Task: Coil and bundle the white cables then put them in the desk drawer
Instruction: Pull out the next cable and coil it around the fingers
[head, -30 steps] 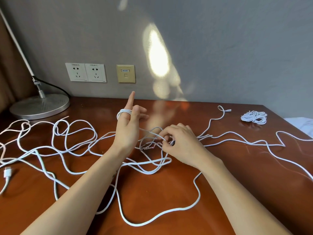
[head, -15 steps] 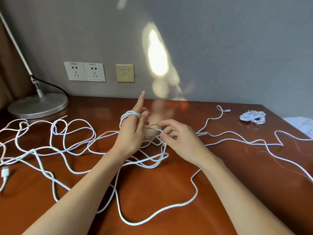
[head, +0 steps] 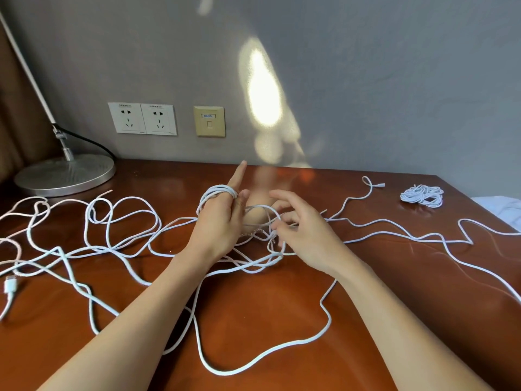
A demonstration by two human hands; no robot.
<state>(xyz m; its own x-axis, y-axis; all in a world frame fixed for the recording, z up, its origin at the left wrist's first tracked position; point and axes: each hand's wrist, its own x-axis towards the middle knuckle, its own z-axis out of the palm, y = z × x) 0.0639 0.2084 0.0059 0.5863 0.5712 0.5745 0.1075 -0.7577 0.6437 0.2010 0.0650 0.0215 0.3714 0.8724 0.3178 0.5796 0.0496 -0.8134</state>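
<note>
A long white cable [head: 124, 244] sprawls in loose loops over the brown desk [head: 282, 306]. My left hand [head: 220, 224] is raised mid-desk, index finger pointing up, with several turns of the cable [head: 218, 191] wound round its fingers and the thumb against them. To its right, my right hand [head: 307, 238] pinches a strand of the same cable at its fingertips, the index finger lifted. One strand arcs between the two hands. A finished bundled white coil [head: 421, 195] lies at the far right. No drawer is in view.
A lamp's round metal base [head: 64, 173] stands at the back left, below two wall sockets [head: 142, 118]. A white USB plug [head: 10, 286] lies at the left edge and a small connector [head: 380, 185] at the back right. White cloth [head: 501, 207] shows beyond the desk's right edge.
My left hand has shifted right and gained more turns of cable round its fingers. My right hand has carried the strand up and round towards it, and the slack has drawn in.
</note>
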